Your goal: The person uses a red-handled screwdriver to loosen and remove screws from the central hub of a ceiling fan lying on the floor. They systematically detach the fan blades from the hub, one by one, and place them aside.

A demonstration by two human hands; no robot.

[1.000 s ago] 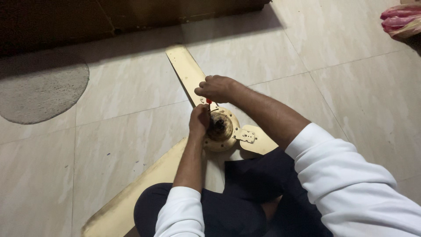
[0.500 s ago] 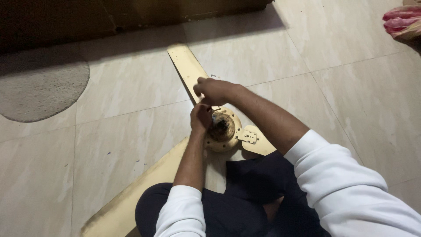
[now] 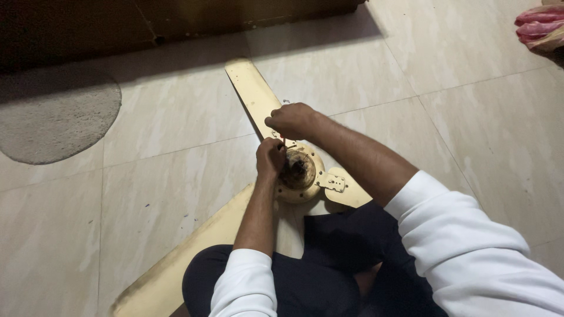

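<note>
Fan hub (image 3: 298,174) on the floor (image 3: 164,176), just beyond the knees, blades (image 3: 251,94) reaching far and near-left. Right hand (image 3: 292,120) fisted round a red-shafted screwdriver (image 3: 283,141), tip at the far blade's root. Left hand (image 3: 270,158) clamped on the hub's rim. Best kept upright, pressed firmly down, hub braced.

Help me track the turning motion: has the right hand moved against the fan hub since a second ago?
No, barely: the right hand stays closed just above the fan hub, over the far blade.
</note>
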